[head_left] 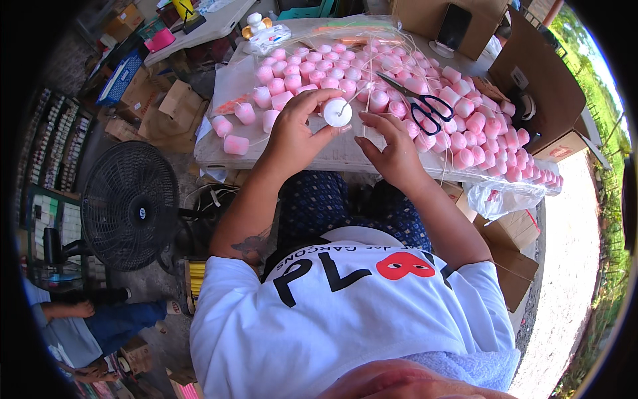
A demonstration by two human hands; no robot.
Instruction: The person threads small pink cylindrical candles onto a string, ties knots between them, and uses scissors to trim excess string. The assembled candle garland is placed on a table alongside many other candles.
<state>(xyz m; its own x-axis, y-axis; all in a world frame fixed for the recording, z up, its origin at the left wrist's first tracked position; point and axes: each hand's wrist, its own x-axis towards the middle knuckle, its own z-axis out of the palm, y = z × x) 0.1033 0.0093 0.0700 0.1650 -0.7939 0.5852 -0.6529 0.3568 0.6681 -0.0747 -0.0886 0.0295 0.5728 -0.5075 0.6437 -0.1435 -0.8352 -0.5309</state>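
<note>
My left hand (pixel 298 133) is closed around a short round candle (pixel 337 117), with its white end facing up. A thin pale wick rises from the middle of that end and leans to the right. Just right of the candle is my right hand (pixel 393 147), its thumb and forefinger apart and nothing visible between them. Many pink candles (pixel 312 73) with pale wicks cover the table beyond both hands. Dark-handled scissors (pixel 430 114) lie open on top of the candles to the right, blades pointing up and left.
A phone (pixel 453 28) stands upright at the table's back right, near cardboard panels (pixel 541 83). A black fan (pixel 133 205) is on my left. Cardboard boxes (pixel 174 110) are stacked beyond it. Another person (pixel 100 329) is at the lower left. A plastic bag (pixel 502 198) hangs off the table's front edge.
</note>
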